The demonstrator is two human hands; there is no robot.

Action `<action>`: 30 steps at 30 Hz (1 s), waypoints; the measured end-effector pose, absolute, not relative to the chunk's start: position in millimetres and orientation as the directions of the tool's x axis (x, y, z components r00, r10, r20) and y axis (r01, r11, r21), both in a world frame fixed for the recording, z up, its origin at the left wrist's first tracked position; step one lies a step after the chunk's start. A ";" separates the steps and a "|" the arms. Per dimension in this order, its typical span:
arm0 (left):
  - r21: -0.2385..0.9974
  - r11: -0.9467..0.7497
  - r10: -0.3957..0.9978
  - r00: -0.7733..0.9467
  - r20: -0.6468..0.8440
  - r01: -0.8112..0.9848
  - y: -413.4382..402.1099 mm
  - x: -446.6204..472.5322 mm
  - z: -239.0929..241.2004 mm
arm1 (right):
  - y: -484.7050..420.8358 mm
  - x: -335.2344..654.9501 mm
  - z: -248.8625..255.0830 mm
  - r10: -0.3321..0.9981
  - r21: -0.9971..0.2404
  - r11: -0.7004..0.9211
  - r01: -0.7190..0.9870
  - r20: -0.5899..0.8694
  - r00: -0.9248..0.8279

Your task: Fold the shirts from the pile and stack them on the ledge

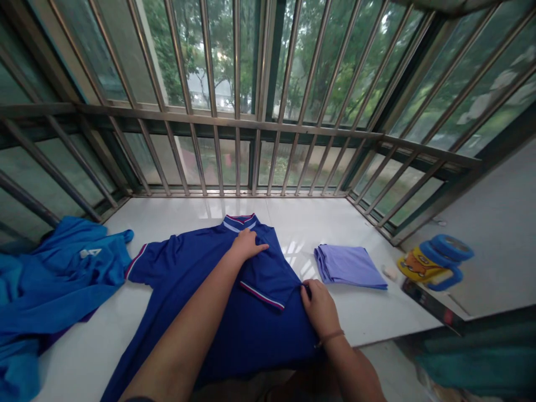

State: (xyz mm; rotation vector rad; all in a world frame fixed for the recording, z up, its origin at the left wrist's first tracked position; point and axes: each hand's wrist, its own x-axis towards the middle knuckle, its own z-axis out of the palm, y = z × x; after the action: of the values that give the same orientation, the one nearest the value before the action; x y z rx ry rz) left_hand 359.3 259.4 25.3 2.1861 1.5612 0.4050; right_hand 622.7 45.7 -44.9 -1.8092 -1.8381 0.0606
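Note:
A dark blue polo shirt point(259, 329) lies spread on the white ledge, its striped collar point(239, 222) pointing toward the window. One side is turned inward, so a sleeve with red and white trim lies across the body; the other sleeve point(153, 262) reaches out to the left. My left hand point(246, 244) rests on the shirt just below the collar, thumb stretched out to the right. At the folded right edge, my right hand point(320, 306) pinches the fabric between thumb and fingers. The lower hem is partly hidden by my forearms.
A folded lavender cloth point(349, 267) lies to the right. Beyond it stand a blue and yellow cup point(433, 261) with a handle and a dark narrow box point(433, 306). Crumpled bright blue clothing point(71, 279) covers the left side. Metal window bars point(234, 120) border the back.

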 end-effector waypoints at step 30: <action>0.860 -0.299 0.825 0.564 0.016 0.412 309.5 408.2 -30.5 | 47.8 616.1 -40.3 0.936 -0.449 -0.003 0.894 0.312 0.160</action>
State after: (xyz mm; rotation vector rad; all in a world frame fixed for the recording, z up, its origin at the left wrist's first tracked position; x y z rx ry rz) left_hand 408.2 309.5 -30.5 1.9174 1.0005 0.5912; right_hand 616.1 47.8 -40.3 -1.8933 -1.7326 0.1011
